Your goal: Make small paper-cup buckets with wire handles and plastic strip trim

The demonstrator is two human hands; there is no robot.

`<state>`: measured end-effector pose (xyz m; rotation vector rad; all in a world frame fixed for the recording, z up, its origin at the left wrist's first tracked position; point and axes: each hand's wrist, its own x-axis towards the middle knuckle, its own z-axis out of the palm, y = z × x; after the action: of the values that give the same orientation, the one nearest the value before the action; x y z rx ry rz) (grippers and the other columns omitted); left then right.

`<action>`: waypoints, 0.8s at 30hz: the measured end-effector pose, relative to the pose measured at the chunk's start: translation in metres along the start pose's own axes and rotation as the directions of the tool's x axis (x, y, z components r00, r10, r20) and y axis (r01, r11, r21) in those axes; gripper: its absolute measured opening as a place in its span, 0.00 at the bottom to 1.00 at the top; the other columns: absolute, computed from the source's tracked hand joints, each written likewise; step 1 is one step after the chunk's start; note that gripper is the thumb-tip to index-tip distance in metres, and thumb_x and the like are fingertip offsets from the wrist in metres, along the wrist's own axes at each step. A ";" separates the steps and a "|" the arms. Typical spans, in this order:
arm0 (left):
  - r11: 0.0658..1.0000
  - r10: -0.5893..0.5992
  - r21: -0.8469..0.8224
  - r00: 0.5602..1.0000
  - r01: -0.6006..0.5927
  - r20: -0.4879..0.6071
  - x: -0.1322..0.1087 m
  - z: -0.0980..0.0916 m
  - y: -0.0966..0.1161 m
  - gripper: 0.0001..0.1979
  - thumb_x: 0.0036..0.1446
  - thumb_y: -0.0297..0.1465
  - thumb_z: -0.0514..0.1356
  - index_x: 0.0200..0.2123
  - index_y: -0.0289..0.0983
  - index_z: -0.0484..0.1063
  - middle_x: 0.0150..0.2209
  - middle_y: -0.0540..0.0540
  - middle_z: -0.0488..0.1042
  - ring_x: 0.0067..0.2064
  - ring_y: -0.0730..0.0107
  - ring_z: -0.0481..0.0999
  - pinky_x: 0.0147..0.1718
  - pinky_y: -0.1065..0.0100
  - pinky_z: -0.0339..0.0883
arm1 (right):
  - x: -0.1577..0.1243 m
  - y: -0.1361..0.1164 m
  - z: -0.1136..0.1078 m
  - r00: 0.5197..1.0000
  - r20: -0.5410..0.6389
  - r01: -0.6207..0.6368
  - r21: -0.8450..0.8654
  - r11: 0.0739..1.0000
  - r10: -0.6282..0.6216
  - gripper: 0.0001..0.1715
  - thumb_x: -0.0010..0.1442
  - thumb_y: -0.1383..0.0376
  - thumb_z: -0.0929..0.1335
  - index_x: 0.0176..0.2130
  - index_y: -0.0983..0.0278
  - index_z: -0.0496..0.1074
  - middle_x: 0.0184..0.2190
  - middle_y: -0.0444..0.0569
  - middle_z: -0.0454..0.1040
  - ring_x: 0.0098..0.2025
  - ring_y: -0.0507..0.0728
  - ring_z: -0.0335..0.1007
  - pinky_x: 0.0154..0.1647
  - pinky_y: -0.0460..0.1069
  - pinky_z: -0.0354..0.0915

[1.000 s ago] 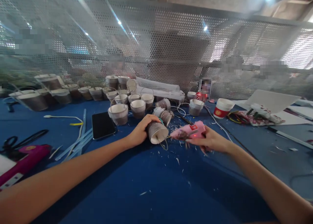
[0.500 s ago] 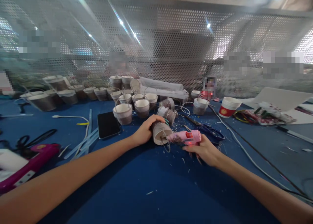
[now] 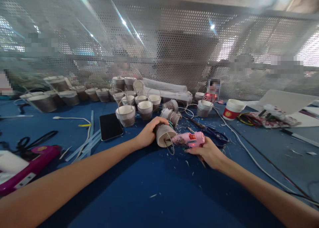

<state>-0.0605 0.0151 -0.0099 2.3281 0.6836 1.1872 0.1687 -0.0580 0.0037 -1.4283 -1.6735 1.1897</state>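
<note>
Closest, on blue table (image 3: 142, 194), left hand (image 3: 148, 134) grasped tipped grey-brown bucket (image 3: 162, 131), mouth turned nearward. Right hand (image 3: 209, 153) gripped pink glue gun (image 3: 198, 139) (red light glowing), nozzle at bucket's mouth. Dark phone (image 3: 111, 126) lay beyond left forearm; blue-handled scissors (image 3: 216, 135) just past right hand. Farther, upright buckets (image 3: 145, 111) clustered, paper cup (image 3: 233, 110) stood rightward, perforated screen (image 3: 184, 48) rose behind.

Smooth plastic glue gun (image 3: 198, 139)

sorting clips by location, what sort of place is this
Probably a craft workshop: a pink glue gun in the right hand, many small buckets on a blue table, and a perforated screen behind.
</note>
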 end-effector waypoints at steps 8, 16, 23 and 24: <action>0.998 -0.046 -0.030 0.999 0.047 0.014 0.000 0.001 -0.001 0.15 0.48 0.19 0.54 0.41 0.35 0.67 0.43 0.42 0.69 0.46 0.65 0.68 0.47 0.57 0.62 | 0.000 -0.001 0.001 1.000 0.009 -0.014 0.021 1.000 0.014 0.10 0.44 0.65 0.68 0.30 0.65 0.68 0.12 0.36 0.59 0.12 0.46 0.52 0.11 0.43 0.51; 0.997 -0.062 -0.042 0.998 0.064 0.027 0.000 0.000 -0.001 0.15 0.49 0.20 0.54 0.41 0.35 0.66 0.44 0.43 0.68 0.47 0.65 0.67 0.48 0.58 0.60 | 0.001 0.003 0.000 1.000 -0.004 0.022 0.021 1.000 -0.022 0.11 0.45 0.64 0.68 0.31 0.66 0.69 0.14 0.37 0.62 0.11 0.45 0.52 0.11 0.43 0.52; 0.998 -0.055 -0.031 0.998 0.055 0.022 -0.001 0.000 -0.003 0.15 0.49 0.19 0.54 0.41 0.35 0.67 0.44 0.42 0.69 0.47 0.64 0.68 0.48 0.57 0.61 | 0.003 0.006 -0.001 0.999 -0.012 0.047 0.013 0.999 -0.047 0.07 0.44 0.67 0.69 0.28 0.66 0.68 0.10 0.34 0.55 0.13 0.46 0.51 0.15 0.43 0.51; 0.998 -0.052 -0.031 0.998 0.053 0.023 -0.001 0.000 -0.003 0.15 0.49 0.19 0.54 0.41 0.35 0.67 0.44 0.42 0.69 0.47 0.64 0.68 0.48 0.57 0.61 | 0.004 0.006 -0.001 0.999 -0.014 0.045 0.012 0.999 -0.045 0.07 0.44 0.66 0.69 0.28 0.66 0.68 0.10 0.34 0.55 0.13 0.46 0.51 0.16 0.43 0.51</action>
<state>-0.0614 0.0172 -0.0124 2.2801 0.7091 1.1388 0.1710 -0.0544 -0.0017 -1.3811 -1.6780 1.1611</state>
